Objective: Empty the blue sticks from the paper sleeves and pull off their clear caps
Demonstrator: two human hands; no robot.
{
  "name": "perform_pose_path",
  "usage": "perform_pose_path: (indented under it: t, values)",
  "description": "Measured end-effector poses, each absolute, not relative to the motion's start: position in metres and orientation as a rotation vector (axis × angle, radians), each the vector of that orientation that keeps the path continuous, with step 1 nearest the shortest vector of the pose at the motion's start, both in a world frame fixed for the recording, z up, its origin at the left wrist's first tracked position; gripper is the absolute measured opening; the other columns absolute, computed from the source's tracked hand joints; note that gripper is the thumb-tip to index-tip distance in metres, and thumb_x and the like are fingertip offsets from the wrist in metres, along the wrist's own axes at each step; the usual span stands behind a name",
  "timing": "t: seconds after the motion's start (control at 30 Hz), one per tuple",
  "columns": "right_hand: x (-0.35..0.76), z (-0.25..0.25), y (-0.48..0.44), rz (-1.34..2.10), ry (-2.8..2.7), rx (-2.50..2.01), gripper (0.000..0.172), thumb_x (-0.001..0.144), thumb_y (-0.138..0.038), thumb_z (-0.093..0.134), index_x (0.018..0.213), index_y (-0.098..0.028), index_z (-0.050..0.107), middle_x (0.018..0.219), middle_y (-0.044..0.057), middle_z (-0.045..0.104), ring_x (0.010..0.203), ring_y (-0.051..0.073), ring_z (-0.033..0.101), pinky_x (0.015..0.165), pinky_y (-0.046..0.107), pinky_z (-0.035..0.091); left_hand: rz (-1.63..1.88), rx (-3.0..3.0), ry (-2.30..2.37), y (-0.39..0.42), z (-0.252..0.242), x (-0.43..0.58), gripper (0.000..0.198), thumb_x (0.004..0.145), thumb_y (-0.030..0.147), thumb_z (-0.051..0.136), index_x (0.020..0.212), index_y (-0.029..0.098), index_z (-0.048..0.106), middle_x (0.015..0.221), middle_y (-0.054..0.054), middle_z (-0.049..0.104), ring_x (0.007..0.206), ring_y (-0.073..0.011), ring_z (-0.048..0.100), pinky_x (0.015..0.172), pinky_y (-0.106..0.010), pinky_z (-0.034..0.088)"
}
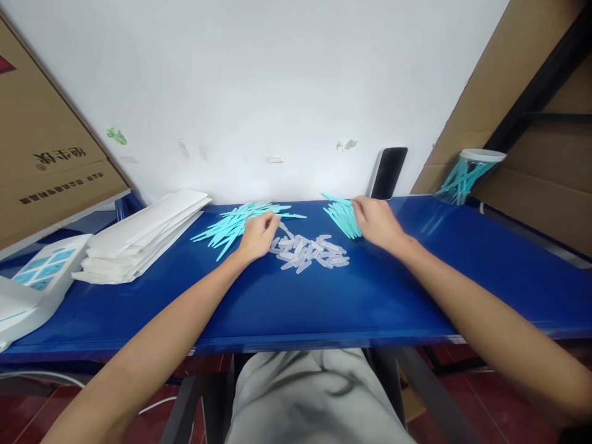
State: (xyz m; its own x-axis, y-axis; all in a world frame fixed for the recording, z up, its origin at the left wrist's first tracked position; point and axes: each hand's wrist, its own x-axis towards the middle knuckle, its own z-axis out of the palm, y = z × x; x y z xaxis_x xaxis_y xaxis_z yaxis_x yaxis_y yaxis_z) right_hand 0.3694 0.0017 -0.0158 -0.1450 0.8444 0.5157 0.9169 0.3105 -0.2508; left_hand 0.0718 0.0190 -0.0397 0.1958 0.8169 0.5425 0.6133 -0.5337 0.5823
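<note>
My left hand [260, 235] is closed in a pinch, with a small translucent cap-like piece [287, 230] at its fingertips. It hovers between a loose heap of slim turquoise sticks [234, 223] and a pile of similar translucent pieces [308, 251]. On the other side, my right hand [377, 221] has its fingers closed around one end of a turquoise stick [335, 198], which points left. Just under that stick lies a neater row of turquoise sticks [343, 218], partly covered by the right hand.
Stacked white paper packets [143, 234] and a white device with blue keys [46, 271] occupy the left of the blue table [277, 308]. A phone [390, 174] leans on the wall. At the right stands a lidded clear jar [469, 176] of turquoise sticks, near cardboard [536, 185].
</note>
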Motion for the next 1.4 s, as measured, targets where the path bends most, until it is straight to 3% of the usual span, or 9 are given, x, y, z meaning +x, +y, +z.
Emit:
perform_pose_path:
  t: [0.2,0.4,0.6,0.73,0.9,1.0,1.1,1.3,1.4]
  values:
    - [0.397,-0.015,0.017,-0.259,-1.950,-1.909,0.042,0.100,-0.021,0.030,0.103,-0.011,0.071,0.104,0.021,0.070,0.096,0.031,0.065,0.078,0.036,0.041,0.789,2.609,1.561,0.020,-0.041,0.072,0.042,0.094,0.033,0.038,0.054,0.021,0.039,0.069,-0.006,0.052,0.069,-0.0206,0.052,0.062,-0.034,0.034]
    - [0.401,-0.015,0.015,-0.135,-1.978,-2.162,0.038,0.095,-0.014,0.038,0.112,-0.004,0.070,0.113,0.029,0.065,0.100,0.036,0.067,0.077,0.039,0.045,0.716,2.600,1.668,0.024,-0.040,0.066,0.038,0.095,0.037,0.043,0.061,0.022,0.053,0.070,-0.006,0.058,0.070,-0.0223,0.056,0.065,-0.034,0.039]
    - [0.397,-0.022,0.020,0.010,-2.084,-2.192,0.035,0.096,-0.019,0.042,0.102,-0.004,0.073,0.107,0.028,0.070,0.099,0.037,0.070,0.078,0.039,0.047,0.849,2.552,1.746,0.033,-0.044,0.055,0.033,0.097,0.032,0.041,0.111,0.021,0.068,0.107,-0.011,0.060,0.093,-0.0264,0.061,0.082,-0.039,0.048]
    - [0.396,-0.022,0.021,0.058,-2.191,-2.152,0.039,0.098,-0.021,0.038,0.100,-0.005,0.074,0.104,0.027,0.072,0.096,0.033,0.071,0.078,0.037,0.048,0.782,2.674,1.722,0.040,-0.047,0.046,0.044,0.097,0.028,0.038,0.132,0.018,0.062,0.126,-0.016,0.056,0.116,-0.0317,0.054,0.101,-0.046,0.045]
    - [0.396,-0.019,0.018,0.013,-2.220,-2.170,0.037,0.094,-0.018,0.039,0.100,-0.008,0.074,0.106,0.025,0.073,0.097,0.032,0.070,0.077,0.036,0.048,0.639,2.748,1.701,0.042,-0.048,0.044,0.056,0.098,0.027,0.037,0.152,0.018,0.044,0.149,-0.017,0.049,0.137,-0.0352,0.042,0.112,-0.055,0.036]
    - [0.392,-0.017,0.013,-0.015,-2.184,-2.179,0.036,0.094,-0.019,0.040,0.097,-0.010,0.075,0.104,0.025,0.073,0.095,0.033,0.070,0.075,0.037,0.048,0.494,2.713,1.751,0.041,-0.048,0.045,0.054,0.098,0.029,0.037,0.152,0.021,0.045,0.161,-0.015,0.037,0.149,-0.0382,0.029,0.115,-0.062,0.029]
    - [0.387,-0.013,0.008,-0.081,-2.107,-2.126,0.038,0.097,-0.024,0.038,0.101,-0.011,0.074,0.108,0.023,0.072,0.097,0.034,0.069,0.075,0.038,0.048,0.399,2.688,1.769,0.042,-0.048,0.045,0.050,0.099,0.032,0.037,0.146,0.022,0.051,0.164,-0.014,0.034,0.153,-0.0374,0.025,0.116,-0.065,0.026]
    - [0.369,-0.005,-0.003,-0.120,-2.071,-1.844,0.040,0.099,-0.031,0.039,0.123,-0.018,0.069,0.110,0.014,0.075,0.103,0.033,0.067,0.075,0.036,0.046,0.479,2.773,1.674,0.041,-0.043,0.048,0.038,0.096,0.024,0.042,0.123,0.021,0.068,0.138,-0.011,0.065,0.144,-0.0335,0.043,0.116,-0.063,0.027]
    - [0.361,-0.007,-0.007,-0.071,-2.146,-1.753,0.039,0.099,-0.031,0.042,0.123,-0.018,0.069,0.101,0.012,0.076,0.099,0.031,0.068,0.073,0.035,0.044,0.555,2.807,1.662,0.040,-0.042,0.050,0.032,0.093,0.022,0.047,0.109,0.021,0.075,0.134,-0.011,0.068,0.137,-0.0342,0.050,0.113,-0.058,0.033]
